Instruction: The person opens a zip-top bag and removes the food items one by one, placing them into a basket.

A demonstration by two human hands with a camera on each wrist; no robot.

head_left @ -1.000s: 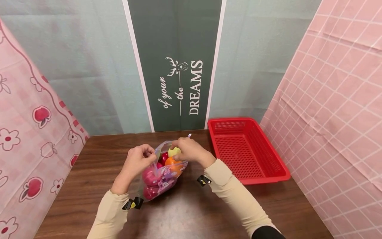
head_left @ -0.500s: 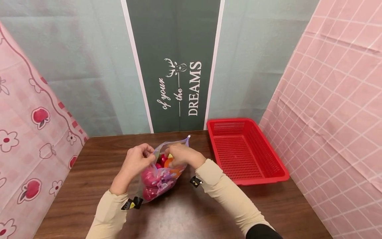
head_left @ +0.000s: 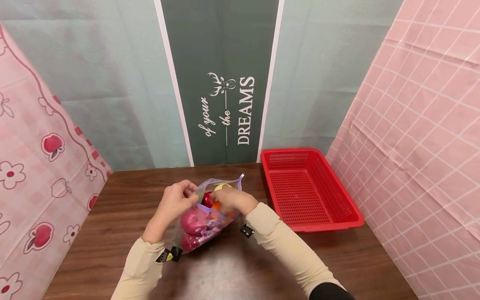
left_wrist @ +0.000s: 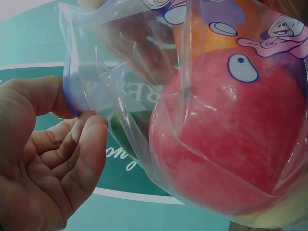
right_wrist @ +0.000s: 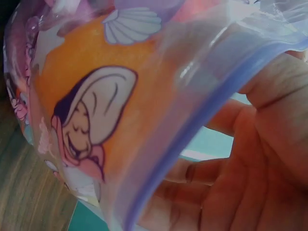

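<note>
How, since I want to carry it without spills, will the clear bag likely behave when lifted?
The clear bag is probably floppy: thin-looking and creased. It may sag unevenly, since round red fruit bulges its side. Tipped, it could spill, as its top gapes open.

On the table, the bag with fruit inside stands left of the basket.

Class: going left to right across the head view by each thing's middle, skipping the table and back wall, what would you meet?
Apple-print cloth, left hand, plastic bag, right hand, red basket, checked cloth.
</note>
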